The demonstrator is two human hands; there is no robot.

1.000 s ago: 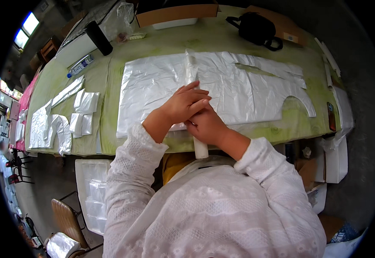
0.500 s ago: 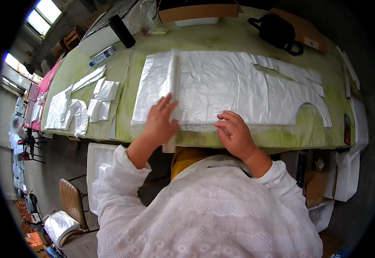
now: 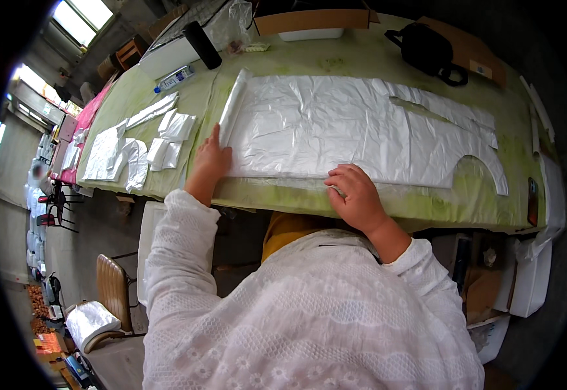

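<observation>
A white translucent plastic apron or garment-shaped sheet (image 3: 335,130) lies spread on the green-covered table (image 3: 335,203), creased all over, with a curved cutout and a slit toward its right end. Along its left edge runs a narrow pale strip, perhaps a roll or fold (image 3: 234,107). My left hand (image 3: 209,161) rests at the near end of that strip, index finger stretched along it and thumb apart. Over the sheet's near edge sits my right hand (image 3: 356,195), its fingers loosely bent and the thumb apart, with nothing visible in it.
Folded white plastic pieces (image 3: 127,153) lie to the left. Behind them are a water bottle (image 3: 174,78) and a black cylinder (image 3: 201,45). A black bag (image 3: 425,51) and an open cardboard box (image 3: 313,21) stand at the back. A dark phone-like object (image 3: 533,201) lies far right.
My left hand has moved left, from over the sheet to its left edge. The pale strip, upright across the sheet before, now lies along that edge. My right hand has hardly moved.
</observation>
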